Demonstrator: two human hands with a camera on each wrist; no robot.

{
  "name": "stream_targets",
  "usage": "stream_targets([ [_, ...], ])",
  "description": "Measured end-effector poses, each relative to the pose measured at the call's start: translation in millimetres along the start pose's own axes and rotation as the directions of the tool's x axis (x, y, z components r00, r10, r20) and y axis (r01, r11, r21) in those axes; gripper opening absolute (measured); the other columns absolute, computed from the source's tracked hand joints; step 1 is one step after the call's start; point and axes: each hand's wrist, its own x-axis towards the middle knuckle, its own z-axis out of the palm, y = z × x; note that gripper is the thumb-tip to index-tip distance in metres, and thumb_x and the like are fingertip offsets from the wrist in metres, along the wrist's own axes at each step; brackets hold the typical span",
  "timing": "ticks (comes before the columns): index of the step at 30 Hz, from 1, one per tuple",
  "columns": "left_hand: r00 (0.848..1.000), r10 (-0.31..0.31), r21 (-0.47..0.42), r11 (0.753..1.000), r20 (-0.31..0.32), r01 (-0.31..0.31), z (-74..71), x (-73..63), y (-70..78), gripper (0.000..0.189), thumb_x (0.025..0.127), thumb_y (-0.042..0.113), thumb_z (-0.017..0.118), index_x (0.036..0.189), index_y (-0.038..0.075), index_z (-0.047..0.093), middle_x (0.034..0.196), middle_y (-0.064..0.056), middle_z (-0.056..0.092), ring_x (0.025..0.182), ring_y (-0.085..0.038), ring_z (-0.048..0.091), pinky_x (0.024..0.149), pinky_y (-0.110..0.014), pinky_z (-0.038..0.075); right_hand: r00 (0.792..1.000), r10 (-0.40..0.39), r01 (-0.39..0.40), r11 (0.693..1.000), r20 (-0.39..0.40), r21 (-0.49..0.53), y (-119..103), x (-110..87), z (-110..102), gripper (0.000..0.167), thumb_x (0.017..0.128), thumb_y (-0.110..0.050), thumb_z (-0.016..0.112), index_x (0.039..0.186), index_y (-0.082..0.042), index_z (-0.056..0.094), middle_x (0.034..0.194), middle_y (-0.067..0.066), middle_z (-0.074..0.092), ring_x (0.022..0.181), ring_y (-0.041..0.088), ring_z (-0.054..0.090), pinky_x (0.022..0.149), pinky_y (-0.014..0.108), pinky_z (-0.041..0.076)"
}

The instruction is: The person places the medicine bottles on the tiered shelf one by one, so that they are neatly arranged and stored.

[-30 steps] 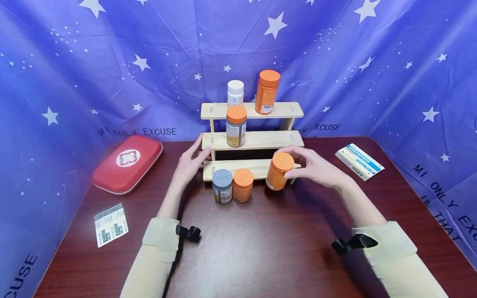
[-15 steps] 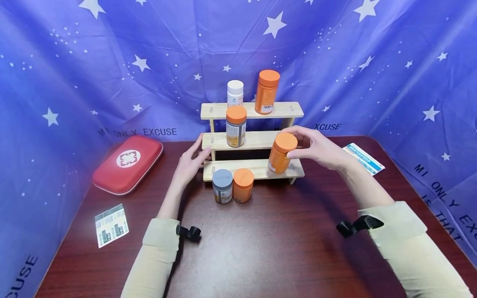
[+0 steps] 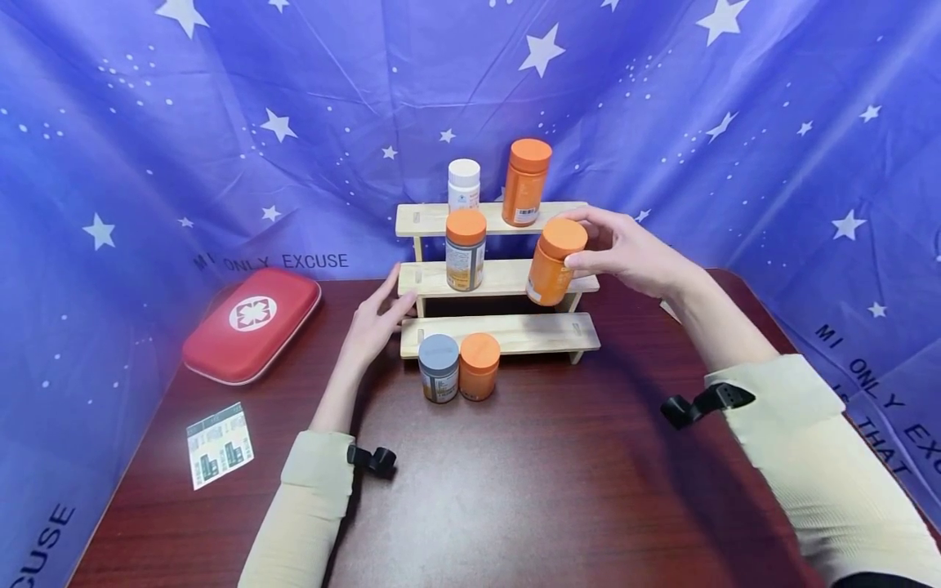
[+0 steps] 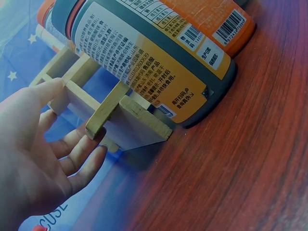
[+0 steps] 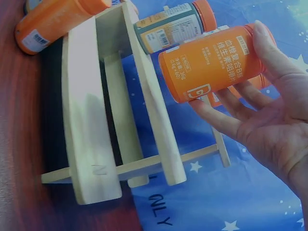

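Observation:
My right hand [image 3: 625, 249] grips an orange pill bottle [image 3: 550, 273], thumb on one side and fingers on the other. The bottle tilts slightly in front of the middle tier of a wooden three-tier rack [image 3: 507, 333]; its printed label shows in the right wrist view. My left hand [image 3: 372, 325] rests its fingertips against the rack's left end, fingers loosely extended in the left wrist view. A grey bottle with an orange lid [image 3: 466, 257] stands on the middle tier. On the top tier stand a white bottle [image 3: 464, 186] and a taller orange bottle [image 3: 526, 184].
A grey-lidded bottle [image 3: 439, 371] and a short orange bottle [image 3: 479, 369] stand side by side before the rack. To the left lie a red first-aid case [image 3: 243, 339] and a printed card [image 3: 219, 445]. My right forearm mostly covers a flat box [image 3: 669, 310].
My right hand has lifted the orange pill bottle from in front of the bottom tier up to the middle tier's height. The left hand has stayed at the rack's left end.

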Motion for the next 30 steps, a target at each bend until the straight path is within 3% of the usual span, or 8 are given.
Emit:
stream_targets([
  [6,1.0,0.0,0.001,1.0,0.001,0.0,-0.4,0.0,-0.2,0.067,0.099,0.059,0.058,0.158,0.051,0.027,0.122,-0.017,0.075,0.107,-0.027,0.073,0.092,-0.039,0.064,0.999,0.032,-0.033,0.998,0.007,0.053,-5,11.5,-4,0.044,0.098,0.001,0.065,0.138,-0.013,0.057,0.12,-0.001,0.071,0.109,0.014,0.07,0.087,0.033,0.065],
  [16,1.0,0.001,-0.008,1.0,0.003,-0.001,-0.1,0.1,-0.4,0.066,0.099,0.06,0.059,0.157,0.053,0.028,0.12,-0.016,0.075,0.106,-0.027,0.073,0.092,-0.04,0.064,0.994,0.1,-0.098,0.994,-0.046,0.048,-8,24.8,-3,0.043,0.099,-0.007,0.066,0.14,-0.013,0.054,0.127,0.001,0.067,0.114,0.015,0.068,0.088,0.034,0.065],
  [24,1.0,0.002,-0.013,1.0,0.005,-0.002,-0.3,1.3,-1.6,0.063,0.101,0.055,0.058,0.157,0.052,0.029,0.118,-0.02,0.075,0.107,-0.029,0.072,0.092,-0.041,0.063,0.992,0.113,-0.105,0.988,-0.063,0.113,-3,34.1,-1,0.04,0.098,-0.004,0.067,0.136,-0.013,0.056,0.126,0.004,0.065,0.11,0.017,0.07,0.084,0.034,0.066],
  [30,0.999,-0.029,-0.037,0.999,0.025,0.03,-0.4,0.5,3.4,0.063,0.103,0.048,0.058,0.158,0.048,0.027,0.121,-0.024,0.073,0.114,-0.034,0.07,0.098,-0.047,0.061,0.99,0.115,-0.105,0.987,-0.08,0.12,2,38.8,2,0.04,0.098,-0.005,0.067,0.135,-0.014,0.057,0.126,0.003,0.066,0.108,0.016,0.07,0.081,0.033,0.066],
])
